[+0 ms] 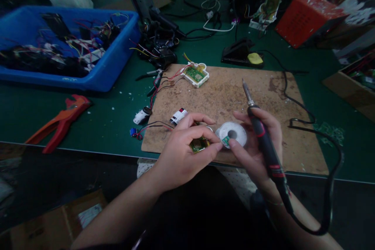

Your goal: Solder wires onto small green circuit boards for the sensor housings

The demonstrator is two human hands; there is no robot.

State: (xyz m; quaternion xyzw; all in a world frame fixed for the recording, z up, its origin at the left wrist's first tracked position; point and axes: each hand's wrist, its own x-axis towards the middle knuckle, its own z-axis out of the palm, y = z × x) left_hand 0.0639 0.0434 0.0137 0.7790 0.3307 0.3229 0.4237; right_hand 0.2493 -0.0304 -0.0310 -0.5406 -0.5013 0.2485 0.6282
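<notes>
My right hand [260, 144] is closed around a soldering iron [260, 133], its tip pointing up and away from me. The right thumb also reaches the edge of a small green circuit board [225, 140]. At the board's left side, the thumb and fingers of my left hand [187, 152] are pinched together. Behind the small board lies a spool of solder wire [238, 133]. Partly hidden under my left hand is another circuit board [199, 144]. A white-framed circuit board [196, 75] with red and black wires rests farther back on the brown work board [222, 93].
A blue bin [117, 70] of wired parts stands at left, with an orange-handled cutter [63, 121] before it. Pliers [155, 74] lie near the work board. Behind are an iron stand [237, 52] with yellow sponge [255, 59] and a red box [310, 19]. The iron's cable [336, 164] loops at right.
</notes>
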